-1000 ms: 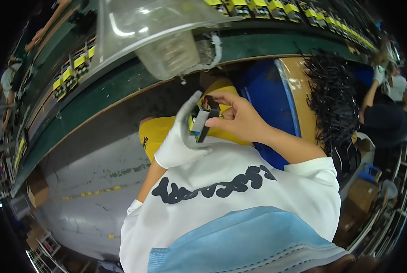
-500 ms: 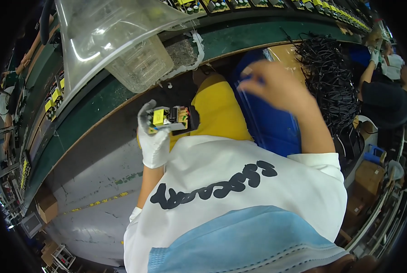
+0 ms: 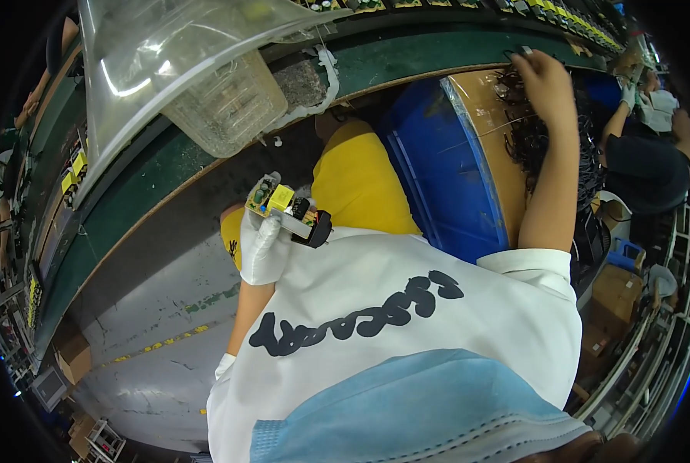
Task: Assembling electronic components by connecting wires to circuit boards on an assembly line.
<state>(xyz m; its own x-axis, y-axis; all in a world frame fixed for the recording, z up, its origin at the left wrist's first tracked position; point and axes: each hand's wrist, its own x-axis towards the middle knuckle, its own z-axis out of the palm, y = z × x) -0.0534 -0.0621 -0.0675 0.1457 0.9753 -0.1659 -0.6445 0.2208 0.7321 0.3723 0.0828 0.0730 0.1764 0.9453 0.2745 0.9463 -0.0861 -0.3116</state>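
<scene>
My gloved left hand (image 3: 261, 243) is closed around a small circuit board (image 3: 281, 198) in front of my lap. The board carries a yellow transformer, green capacitors and a metal strip, and a black end piece (image 3: 314, 230) sits at its right end. My bare right hand (image 3: 547, 81) is stretched out to the far right, over a heap of black cables (image 3: 592, 162). Its fingers are pinched on a black cable (image 3: 510, 54), of which a short bit shows at the fingertips. The forearm and hand cover part of the heap.
A blue bin (image 3: 445, 170) and a brown cardboard sheet (image 3: 487, 116) lie beside my right leg. A clear plastic tray (image 3: 233, 108) hangs at the green bench edge (image 3: 406, 58). Several boards line the back. Another person's gloved hand (image 3: 629, 96) is at far right.
My right hand has swung from above the blue bin to the far right, over the cables. In my left hand the board has tilted, its black end now lower.
</scene>
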